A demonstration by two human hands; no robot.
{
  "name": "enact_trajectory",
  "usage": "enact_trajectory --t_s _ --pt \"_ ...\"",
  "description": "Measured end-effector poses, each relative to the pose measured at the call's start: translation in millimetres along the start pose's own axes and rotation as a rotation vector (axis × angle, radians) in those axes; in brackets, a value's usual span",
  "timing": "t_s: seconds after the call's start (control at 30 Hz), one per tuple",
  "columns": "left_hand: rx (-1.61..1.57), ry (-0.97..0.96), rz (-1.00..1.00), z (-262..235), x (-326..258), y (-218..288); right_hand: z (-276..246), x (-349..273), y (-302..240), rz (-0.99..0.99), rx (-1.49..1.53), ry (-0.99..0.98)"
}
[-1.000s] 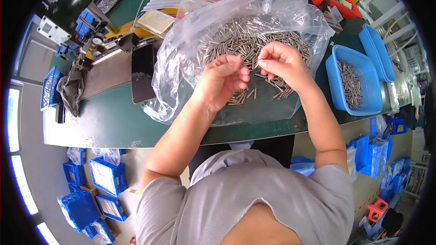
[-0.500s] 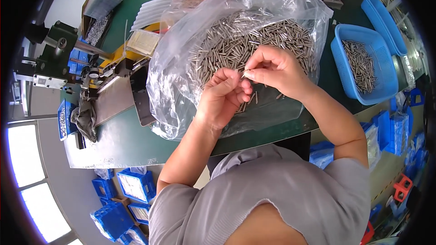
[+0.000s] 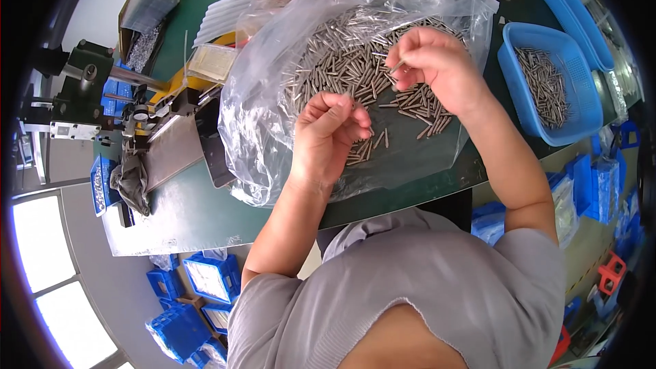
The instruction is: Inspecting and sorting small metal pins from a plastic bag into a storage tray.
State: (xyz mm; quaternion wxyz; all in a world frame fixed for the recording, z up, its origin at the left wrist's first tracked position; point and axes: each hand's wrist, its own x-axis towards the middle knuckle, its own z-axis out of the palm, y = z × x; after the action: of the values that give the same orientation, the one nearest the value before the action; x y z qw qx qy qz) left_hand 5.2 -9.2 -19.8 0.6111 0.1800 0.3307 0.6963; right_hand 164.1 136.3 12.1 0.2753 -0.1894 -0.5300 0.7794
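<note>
A heap of small metal pins [image 3: 345,65] lies on a crumpled clear plastic bag [image 3: 253,116], spread over the green table [image 3: 383,198]. Over the far right part of the heap, my right hand [image 3: 441,65] is closed, pinching one slim metal pin [image 3: 398,67] between thumb and forefinger. My left hand [image 3: 324,137] hovers at the heap's near left side, fingers curled and thumb against the forefinger; what it holds, if anything, is hidden. A few loose pins [image 3: 380,139] lie just right of it on the plastic.
To the right stands a blue basket [image 3: 584,113] part filled with pins, with another blue tray [image 3: 577,20] behind it. A bench device with a metal shaft [image 3: 130,76] occupies the left side. Blue crates [image 3: 208,277] sit on the floor at lower left.
My hands were together at a pin's tip; now they are apart. The right one has moved up and away with a pin, while the left has shifted slightly left.
</note>
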Motion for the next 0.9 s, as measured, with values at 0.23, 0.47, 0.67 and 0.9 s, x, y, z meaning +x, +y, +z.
enact_trajectory --t_s 0.23,0.47,0.67,0.9 --pt "-0.038 0.066 0.075 -4.1 3.2 5.6 -6.5 3.4 3.4 0.169 -0.346 -0.189" --pt "-0.068 0.090 0.025 -5.9 5.3 11.1 10.6 -9.5 8.4 -0.168 -1.487 -0.252" --pt "-0.046 0.084 -0.013 -3.2 4.6 7.3 16.3 -9.1 24.5 -0.355 -1.541 -0.290" --pt "-0.029 0.086 -0.036 -3.2 -0.2 5.4 18.2 -14.1 24.9 -0.360 -1.527 -0.261"
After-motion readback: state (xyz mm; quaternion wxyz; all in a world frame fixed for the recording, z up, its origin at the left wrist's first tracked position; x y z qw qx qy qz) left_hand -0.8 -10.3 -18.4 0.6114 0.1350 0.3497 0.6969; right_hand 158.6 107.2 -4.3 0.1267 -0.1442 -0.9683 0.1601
